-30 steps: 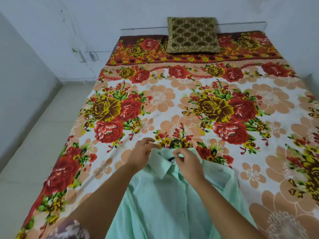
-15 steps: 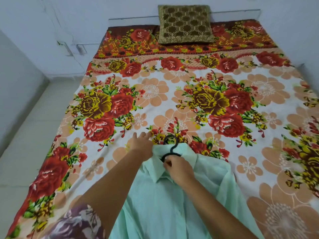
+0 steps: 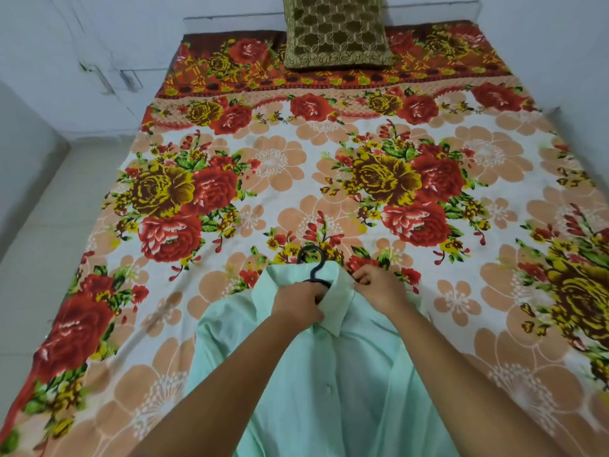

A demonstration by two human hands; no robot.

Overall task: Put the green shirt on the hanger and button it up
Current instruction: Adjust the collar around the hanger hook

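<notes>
The green shirt [image 3: 329,374], thin smooth mint cloth, lies front-up at the near edge of the bed [image 3: 280,159]. The black hanger [image 3: 313,262] sits inside it, its curved hook clear of the collar. Hanging looks done and buttoning outstanding. The left hand [image 3: 298,303] grips the collar front with curled fingers, and the right hand [image 3: 379,288] pinches the collar edge.

We see a plain, pale mint-green shirt [image 3: 329,374] in the near middle, with a black hanger [image 3: 313,262] at its collar. The bedsheet [image 3: 280,159] has a white ground with large peach flowers and bunches of red and mustard-yellow roses among green leaves. Its far edge is a dark maroon band with the same roses. The far cushion [image 3: 336,31] is olive-gold in a honeycomb pattern. The wall [image 3: 99,28] is pale bluish white, and the floor [image 3: 49,225] on the left is cream.
</notes>
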